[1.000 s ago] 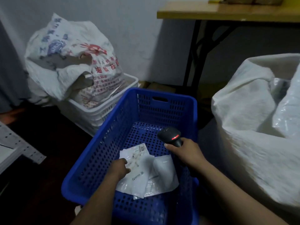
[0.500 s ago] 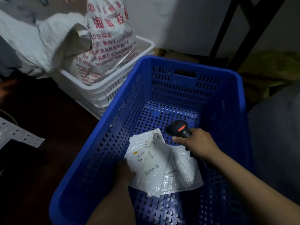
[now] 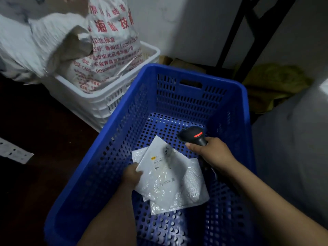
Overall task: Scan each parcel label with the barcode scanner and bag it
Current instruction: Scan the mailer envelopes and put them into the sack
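Hands apart: left hand (image 3: 132, 175) pinches the top parcel (image 3: 160, 176) by its edge, right hand (image 3: 212, 154) grips the barcode scanner (image 3: 192, 135). Advise holding the label (image 3: 159, 161) flat, facing the scanner, before triggering.

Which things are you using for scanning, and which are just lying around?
For the job: barcode scanner in the right hand; labelled parcel gripped by the left hand; bubble mailer beneath it; blue crate holding both.
Lying about: white crate, printed sack in it, yellow cloth, table legs.
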